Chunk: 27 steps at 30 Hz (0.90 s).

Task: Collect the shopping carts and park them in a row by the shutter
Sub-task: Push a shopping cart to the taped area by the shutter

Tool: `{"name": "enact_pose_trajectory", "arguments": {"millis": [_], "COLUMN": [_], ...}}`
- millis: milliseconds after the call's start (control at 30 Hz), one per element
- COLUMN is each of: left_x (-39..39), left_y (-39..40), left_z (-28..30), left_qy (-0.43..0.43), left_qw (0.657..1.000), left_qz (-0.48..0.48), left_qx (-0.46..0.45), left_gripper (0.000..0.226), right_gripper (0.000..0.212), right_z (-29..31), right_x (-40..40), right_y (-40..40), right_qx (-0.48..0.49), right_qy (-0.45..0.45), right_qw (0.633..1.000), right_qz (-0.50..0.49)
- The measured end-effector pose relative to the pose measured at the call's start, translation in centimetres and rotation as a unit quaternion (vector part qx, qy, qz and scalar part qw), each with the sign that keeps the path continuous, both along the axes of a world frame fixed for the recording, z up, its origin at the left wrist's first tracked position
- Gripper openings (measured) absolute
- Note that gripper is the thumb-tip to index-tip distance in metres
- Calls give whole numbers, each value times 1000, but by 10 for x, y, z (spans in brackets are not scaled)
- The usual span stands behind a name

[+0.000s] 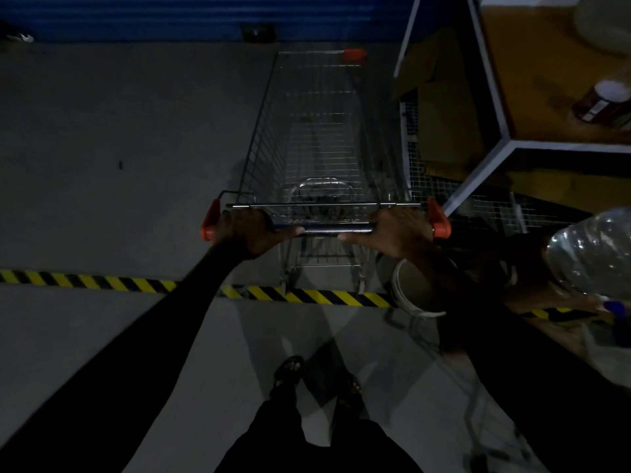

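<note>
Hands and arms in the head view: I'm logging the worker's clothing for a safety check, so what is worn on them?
Both arms are covered by long, plain black sleeves reaching the wrists. The left hand and right hand are bare, with no gloves. In this dim light no watch, ring, wristband or marking on the sleeves can be made out.

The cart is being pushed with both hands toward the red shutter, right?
Not quite: the shutter is blue, not red, as the head view shows. The rest holds: both the left hand and right hand grip the cart by its handle, facing that shutter.
</note>
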State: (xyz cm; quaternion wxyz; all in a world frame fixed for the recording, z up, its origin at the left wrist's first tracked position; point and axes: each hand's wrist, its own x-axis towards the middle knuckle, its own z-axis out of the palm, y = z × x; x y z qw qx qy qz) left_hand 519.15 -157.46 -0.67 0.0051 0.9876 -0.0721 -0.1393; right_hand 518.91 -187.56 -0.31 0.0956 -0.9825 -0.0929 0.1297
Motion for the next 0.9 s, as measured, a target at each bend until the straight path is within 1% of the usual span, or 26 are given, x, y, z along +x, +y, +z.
{"name": "enact_pose_trajectory", "arguments": {"millis": [100,133,200,300,367,433,500,567,633,667,767,833,900], "left_x": [10,12,16,22,23,22,19,16,16,16,17,15,14], "left_y": [3,6,13,21,23,22,22,23,23,22,20,19,16], "left_z": [-3,-6,-10,-9,-7,-2,-2,-5,-10,-10,-11,-11,-12], "left_qy": [-20,-36,-62,-42,-32,-51,-69,-47,-27,-28,-34,-37,-52], "left_qw": [1000,999,998,999,999,997,996,997,995,994,994,992,985], "left_qz": [-15,-21,-29,-26,-23,-19,-24,-29,-30,-30,-37,-44,-57], "left_qx": [9,9,-3,-12,-33,-58,-51,-59,-89,-98,-99,-111,-156], "left_gripper": [98,99,104,107,103,98,97,94,92,93,92,85,72], "right_gripper": [104,101,91,94,91,92,93,89,82,80,84,73,56], "right_z": [9,10,11,13,11,9,8,11,15,15,14,9,8], "right_x": [5,6,6,8,10,11,13,11,5,2,-9,-17,-31], "right_y": [4,6,10,17,20,21,19,19,19,18,19,21,26], "right_qx": [-18,-21,-9,-18,-23,-6,10,8,2,1,-19,-24,-2], "right_qy": [-5,-20,-22,2,-3,4,20,14,14,-2,-69,-116,-130], "right_qw": [1000,1000,1000,1000,1000,1000,999,1000,1000,999,996,990,986], "right_qz": [3,7,9,-4,-14,-26,-26,-19,-27,-35,-56,-75,-103]}}
